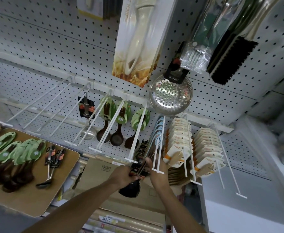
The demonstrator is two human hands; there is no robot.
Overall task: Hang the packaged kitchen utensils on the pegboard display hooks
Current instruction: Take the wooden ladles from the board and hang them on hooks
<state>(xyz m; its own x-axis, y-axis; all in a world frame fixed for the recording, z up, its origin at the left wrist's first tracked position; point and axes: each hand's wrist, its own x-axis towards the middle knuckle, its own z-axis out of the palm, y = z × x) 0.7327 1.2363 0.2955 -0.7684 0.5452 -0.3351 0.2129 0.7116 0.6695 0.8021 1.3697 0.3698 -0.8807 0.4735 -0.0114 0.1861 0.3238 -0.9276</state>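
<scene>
Both hands' fingers point(134, 175) grip a black-carded utensil point(132, 186) at a hook point(134, 142).

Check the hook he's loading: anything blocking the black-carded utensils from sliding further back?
Partly. The left hand and right hand hold the black-carded utensils at the hook's tip. Blue-carded packs already fill its rear; the front stretch looks free.

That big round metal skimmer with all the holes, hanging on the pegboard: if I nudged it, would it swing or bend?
The perforated skimmer would probably swing, since it seems to hang from above by its black card. Its shiny metal bowl looks stiff, so bending seems unlikely. With so many holes, it is likely light for its size.
</scene>
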